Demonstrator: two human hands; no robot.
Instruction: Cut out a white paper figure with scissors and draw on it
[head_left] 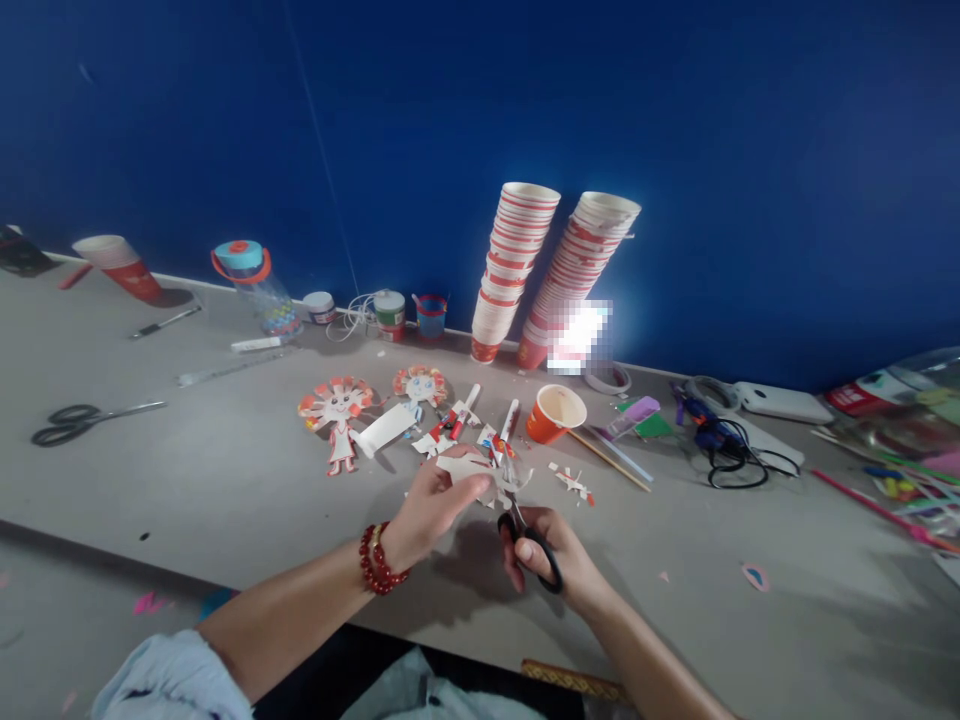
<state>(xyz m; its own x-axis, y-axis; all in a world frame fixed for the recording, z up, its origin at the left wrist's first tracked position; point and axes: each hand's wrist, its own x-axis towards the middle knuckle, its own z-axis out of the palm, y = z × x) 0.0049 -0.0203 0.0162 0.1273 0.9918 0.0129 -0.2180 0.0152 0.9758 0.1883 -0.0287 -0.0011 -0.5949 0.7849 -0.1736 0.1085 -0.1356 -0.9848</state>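
My left hand (439, 505) pinches a piece of white paper (465, 467) with a partly cut, curling edge. Black-handled scissors (551, 570) sit in my right hand (562, 555), fingers through the loops, and their blades meet the paper. Just beyond, an orange paper cup (551, 420) leans beside red-and-white markers (506, 425) and paper scraps. Two cut-out paper dolls with petal-like hair lie to the left: one in a red-trimmed dress (340, 440), the other with a blue-eyed face (422, 388). A few small offcuts (574, 485) rest right of the scissors.
Two tall stacks of paper cups (517, 270) lean near the blue wall. At left are another pair of scissors (71, 425) and a clear bottle (259, 290). A glue gun (712, 435) with a black cord and a plastic bag of craft pieces (900, 440) lie right.
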